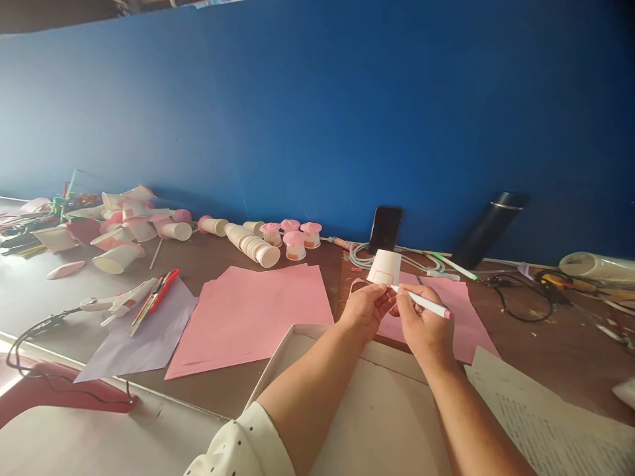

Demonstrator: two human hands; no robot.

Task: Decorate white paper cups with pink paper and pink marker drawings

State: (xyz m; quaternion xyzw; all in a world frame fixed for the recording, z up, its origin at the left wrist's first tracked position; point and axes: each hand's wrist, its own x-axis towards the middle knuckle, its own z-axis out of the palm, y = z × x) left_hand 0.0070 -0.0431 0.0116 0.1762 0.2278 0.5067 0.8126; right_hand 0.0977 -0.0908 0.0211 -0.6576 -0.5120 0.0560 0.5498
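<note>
My left hand is closed round the rim of an upturned white paper cup, holding it up over the table. A small pink rectangle is drawn on the cup's side. My right hand grips a white marker pen with a pink end, its tip touching the cup's lower edge. Both hands hover above a pink paper sheet and the rim of a shallow white cardboard box.
A stack of pink sheets lies left of the hands. Further left are a glue gun, a red cutter and a heap of paper cups. Small pink-roofed cup houses, a phone, cables and a dark flask stand along the blue wall.
</note>
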